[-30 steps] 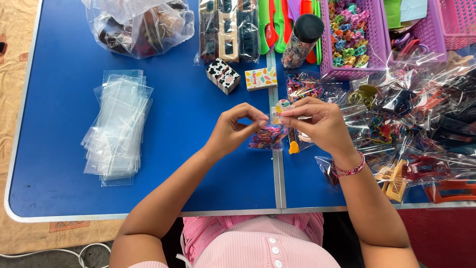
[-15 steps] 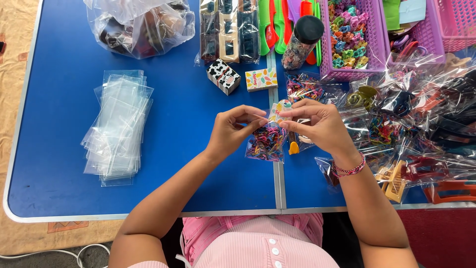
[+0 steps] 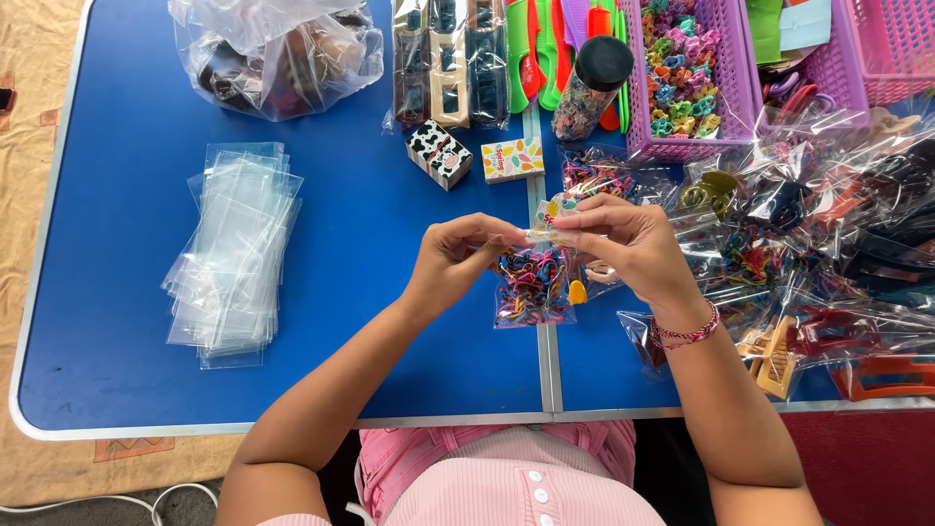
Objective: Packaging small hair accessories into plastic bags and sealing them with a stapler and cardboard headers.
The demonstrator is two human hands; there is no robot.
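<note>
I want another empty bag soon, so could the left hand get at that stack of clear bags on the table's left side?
Probably yes. Only bare blue table lies between the left hand and the stack of clear bags, though that hand now pinches the small filled bag.

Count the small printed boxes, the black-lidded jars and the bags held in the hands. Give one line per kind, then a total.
Boxes: 2, the cow-print box and the leaf-print box
Jars: 1, the jar
Held bags: 1, the bag pinched at its top by the left hand and right hand
Total: 4
</note>
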